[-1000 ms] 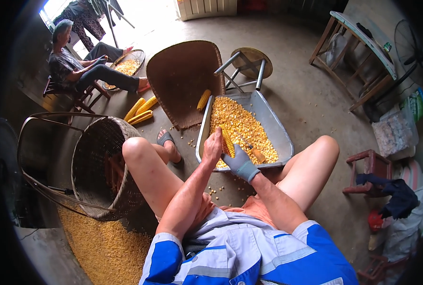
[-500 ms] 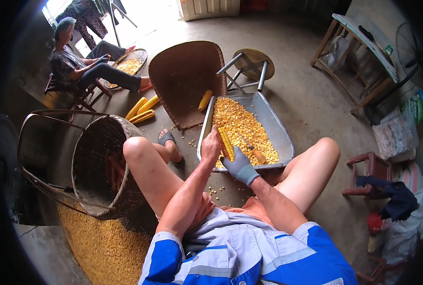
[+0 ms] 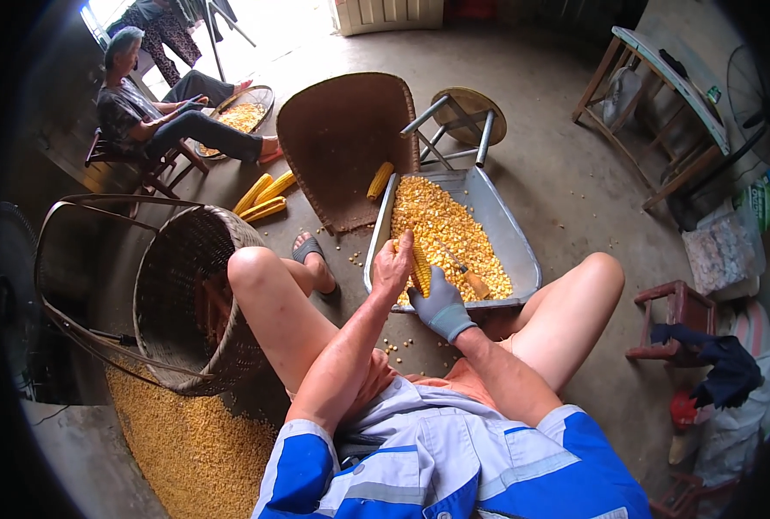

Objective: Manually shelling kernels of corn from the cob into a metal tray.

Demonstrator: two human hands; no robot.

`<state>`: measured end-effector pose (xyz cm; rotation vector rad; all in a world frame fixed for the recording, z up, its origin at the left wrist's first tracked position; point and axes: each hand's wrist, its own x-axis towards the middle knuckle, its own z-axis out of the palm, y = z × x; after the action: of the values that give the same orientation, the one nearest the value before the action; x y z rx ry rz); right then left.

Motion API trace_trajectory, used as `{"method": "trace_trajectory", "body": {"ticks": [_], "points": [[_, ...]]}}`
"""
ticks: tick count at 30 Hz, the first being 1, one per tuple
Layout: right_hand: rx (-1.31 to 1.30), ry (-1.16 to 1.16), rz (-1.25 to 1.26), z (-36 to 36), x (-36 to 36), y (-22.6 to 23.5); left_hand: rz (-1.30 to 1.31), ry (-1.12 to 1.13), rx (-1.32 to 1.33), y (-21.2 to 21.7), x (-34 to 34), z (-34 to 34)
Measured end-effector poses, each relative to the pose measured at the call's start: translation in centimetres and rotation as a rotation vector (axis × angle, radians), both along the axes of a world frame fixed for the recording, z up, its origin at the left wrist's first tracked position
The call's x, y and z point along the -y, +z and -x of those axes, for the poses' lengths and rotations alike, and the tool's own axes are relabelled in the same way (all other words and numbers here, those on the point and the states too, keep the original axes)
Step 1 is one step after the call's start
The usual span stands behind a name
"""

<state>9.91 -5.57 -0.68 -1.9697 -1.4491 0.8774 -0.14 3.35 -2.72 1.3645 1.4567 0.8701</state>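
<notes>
Yellow corn cob (image 3: 419, 266) sits clamped between both hands over the near end of the metal tray (image 3: 523, 259): bare left hand (image 3: 392, 266) and grey-gloved right hand (image 3: 439, 303) each keep a closed grip on it.

- Rural farmyard work area with a bare concrete floor (image 3: 566, 182).
- Loose maize kernels fill a metal tray (image 3: 514, 233) and lie heaped on the floor (image 3: 186, 441).
- Woven basket (image 3: 186, 294), winnowing scoop (image 3: 341, 138) and whole cobs (image 3: 264, 197) lie about.
- Low stools (image 3: 679, 320); a second person (image 3: 156, 108) sits shelling.
</notes>
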Motion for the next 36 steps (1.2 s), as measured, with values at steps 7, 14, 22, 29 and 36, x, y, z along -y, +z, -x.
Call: {"method": "trace_trajectory", "body": {"ticks": [7,14,22,29,36], "points": [[-0.058,0.005,-0.006,0.2,0.4,-0.1,-0.16,0.036,0.048,-0.7,0.4,-0.2],[-0.051,-0.022,0.005,0.5,0.5,0.1,-0.134,0.034,0.16,-0.2,0.3,0.2],[-0.134,-0.041,-0.053,0.6,0.3,-1.3,0.084,0.11,0.326,-1.2,-0.5,0.4],[-0.112,-0.106,0.023,0.0,-0.4,-1.9,0.054,-0.101,0.036,-1.7,0.0,-0.1],[-0.082,-0.094,0.048,0.3,-0.1,-1.2,-0.021,-0.07,0.029,0.2,0.9,-0.8]]}}
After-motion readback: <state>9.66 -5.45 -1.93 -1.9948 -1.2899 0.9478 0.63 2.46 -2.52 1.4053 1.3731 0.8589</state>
